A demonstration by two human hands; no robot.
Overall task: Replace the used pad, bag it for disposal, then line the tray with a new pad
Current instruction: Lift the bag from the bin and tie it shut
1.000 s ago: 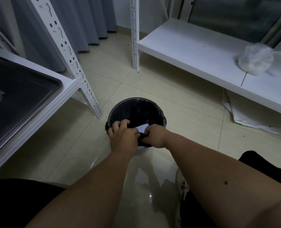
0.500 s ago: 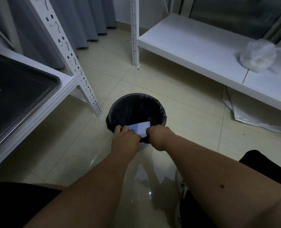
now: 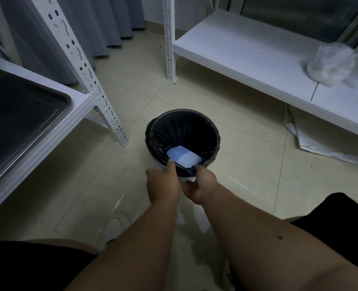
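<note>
A folded white pad [image 3: 184, 157] lies inside the black-lined bin [image 3: 213, 131] on the floor, against its wall at 6 o'clock. The left hand [image 3: 163, 184] touches the pad's near edge with one straight finger. The right hand [image 3: 201, 183] pinches the bag's rim. A metal tray [image 3: 27, 114] sits on the shelf at 9 o'clock.

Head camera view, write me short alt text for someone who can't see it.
Two hands, left hand and right hand, reach to the near rim of a floor bin lined with a black bag, where a folded white pad lies inside. A dark metal tray sits on a white shelf at left; a clear plastic bag lies on another shelf at right.
</note>
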